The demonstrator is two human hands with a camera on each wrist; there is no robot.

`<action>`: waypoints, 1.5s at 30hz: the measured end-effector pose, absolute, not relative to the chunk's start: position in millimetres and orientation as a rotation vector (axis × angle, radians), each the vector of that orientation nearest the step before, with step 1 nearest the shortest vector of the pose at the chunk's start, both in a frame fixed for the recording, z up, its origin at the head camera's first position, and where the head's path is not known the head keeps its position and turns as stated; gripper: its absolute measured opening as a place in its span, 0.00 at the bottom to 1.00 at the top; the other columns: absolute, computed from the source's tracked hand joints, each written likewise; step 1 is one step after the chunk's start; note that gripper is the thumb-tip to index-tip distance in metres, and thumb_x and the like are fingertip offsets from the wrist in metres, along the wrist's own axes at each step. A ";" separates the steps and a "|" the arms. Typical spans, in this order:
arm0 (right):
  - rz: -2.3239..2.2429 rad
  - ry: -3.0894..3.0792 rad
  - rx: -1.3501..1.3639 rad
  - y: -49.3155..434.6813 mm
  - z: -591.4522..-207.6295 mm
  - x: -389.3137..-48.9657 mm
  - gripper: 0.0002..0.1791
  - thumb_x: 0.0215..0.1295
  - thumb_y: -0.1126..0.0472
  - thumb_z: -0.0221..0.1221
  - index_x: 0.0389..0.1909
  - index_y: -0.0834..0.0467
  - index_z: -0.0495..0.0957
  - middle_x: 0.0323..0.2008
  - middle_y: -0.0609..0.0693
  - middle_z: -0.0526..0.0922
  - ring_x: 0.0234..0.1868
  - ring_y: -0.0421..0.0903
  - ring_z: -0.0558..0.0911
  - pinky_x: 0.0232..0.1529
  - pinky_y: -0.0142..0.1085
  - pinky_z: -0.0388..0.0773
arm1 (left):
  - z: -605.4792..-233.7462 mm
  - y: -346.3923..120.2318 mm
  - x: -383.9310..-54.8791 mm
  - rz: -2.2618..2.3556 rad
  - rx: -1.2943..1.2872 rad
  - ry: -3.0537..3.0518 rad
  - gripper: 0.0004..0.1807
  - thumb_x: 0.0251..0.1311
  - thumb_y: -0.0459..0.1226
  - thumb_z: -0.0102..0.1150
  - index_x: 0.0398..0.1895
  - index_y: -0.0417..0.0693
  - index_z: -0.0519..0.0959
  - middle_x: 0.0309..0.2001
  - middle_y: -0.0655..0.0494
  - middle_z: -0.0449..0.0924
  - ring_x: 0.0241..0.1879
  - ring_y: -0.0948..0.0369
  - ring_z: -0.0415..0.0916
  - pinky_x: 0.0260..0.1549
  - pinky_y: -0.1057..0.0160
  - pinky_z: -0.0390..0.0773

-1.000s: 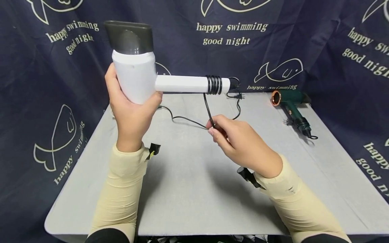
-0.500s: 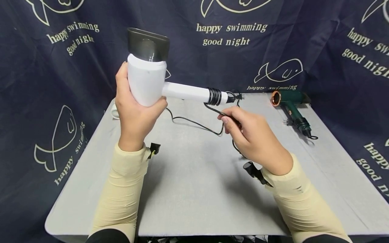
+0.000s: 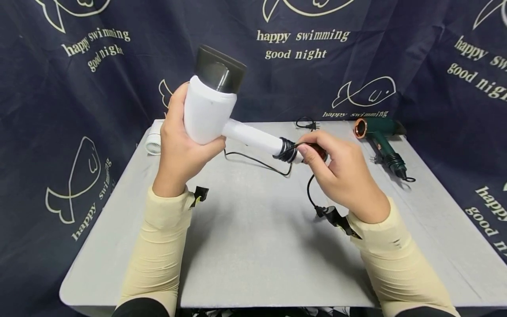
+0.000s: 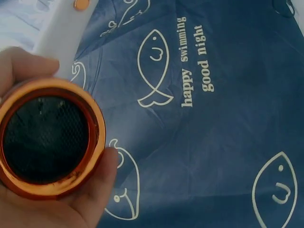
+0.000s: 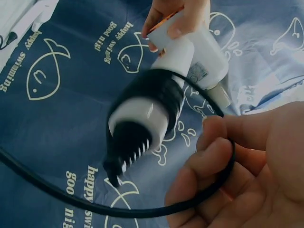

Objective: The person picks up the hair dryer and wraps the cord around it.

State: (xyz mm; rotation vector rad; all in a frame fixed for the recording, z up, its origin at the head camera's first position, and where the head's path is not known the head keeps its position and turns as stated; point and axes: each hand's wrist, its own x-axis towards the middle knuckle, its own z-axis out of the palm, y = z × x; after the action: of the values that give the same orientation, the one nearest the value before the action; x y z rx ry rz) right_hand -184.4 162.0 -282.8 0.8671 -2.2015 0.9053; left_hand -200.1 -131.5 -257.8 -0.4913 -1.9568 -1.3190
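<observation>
A white hair dryer (image 3: 210,110) with a dark nozzle (image 3: 220,70) is held up by my left hand (image 3: 178,141), which grips its barrel. In the left wrist view its copper-rimmed rear grille (image 4: 45,140) shows beside the fingers. The handle (image 3: 253,136) slants down to the right. Several turns of black cord (image 3: 288,149) circle the handle near its end. My right hand (image 3: 343,171) pinches the cord close to that end, and in the right wrist view a loop of cord (image 5: 137,212) runs through its curled fingers. A length of cord hangs below the hand to a black plug (image 3: 319,211).
A green hair dryer (image 3: 382,141) with its cord wound on lies at the right of the grey table (image 3: 245,246). At the back left is a small white device with a round grille (image 3: 153,143), partly hidden by my left hand. Another plug (image 3: 314,126) lies at the back edge.
The white hair dryer has moved right and down, its handle tilting downward. My right hand has shifted right and up with the cord, from below the handle to its end.
</observation>
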 end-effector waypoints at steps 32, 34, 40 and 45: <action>1.636 -2.367 1.178 171.7 -284.8 -195.5 0.10 0.74 0.69 0.57 0.45 0.54 0.85 0.36 0.52 0.86 0.34 0.47 0.84 0.39 0.35 0.82 | -256.9 -136.5 -196.7 -1.726 -0.885 -1.746 0.50 0.31 0.20 0.72 0.69 0.39 0.71 0.51 0.53 0.82 0.46 0.49 0.76 0.47 0.57 0.75; 1.703 -2.380 1.206 170.1 -286.9 -196.7 0.10 0.76 0.68 0.55 0.46 0.55 0.84 0.36 0.54 0.86 0.34 0.48 0.83 0.38 0.35 0.82 | -256.1 -135.8 -196.3 -1.756 -0.898 -1.707 0.50 0.30 0.20 0.72 0.69 0.38 0.72 0.52 0.51 0.82 0.47 0.48 0.76 0.48 0.57 0.75; 1.911 -2.278 1.383 162.0 -294.2 -199.7 0.11 0.77 0.68 0.51 0.48 0.63 0.82 0.36 0.59 0.85 0.33 0.48 0.83 0.33 0.37 0.83 | -253.1 -135.2 -194.6 -1.719 -0.857 -1.637 0.49 0.29 0.22 0.73 0.67 0.36 0.73 0.51 0.51 0.82 0.48 0.47 0.76 0.48 0.56 0.76; 1.794 -2.167 1.524 150.3 -296.8 -200.9 0.10 0.78 0.63 0.53 0.43 0.65 0.80 0.34 0.58 0.86 0.40 0.48 0.83 0.45 0.38 0.82 | -251.9 -135.1 -194.2 -1.667 -0.773 -1.594 0.46 0.31 0.26 0.73 0.66 0.39 0.74 0.51 0.51 0.82 0.49 0.47 0.76 0.49 0.56 0.75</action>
State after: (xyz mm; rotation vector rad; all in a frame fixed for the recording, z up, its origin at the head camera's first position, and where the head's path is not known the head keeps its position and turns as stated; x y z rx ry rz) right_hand -200.9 150.3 -296.8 1.5235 -2.1668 1.7941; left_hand -194.2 -135.1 -251.9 -0.7730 -1.5940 -1.6670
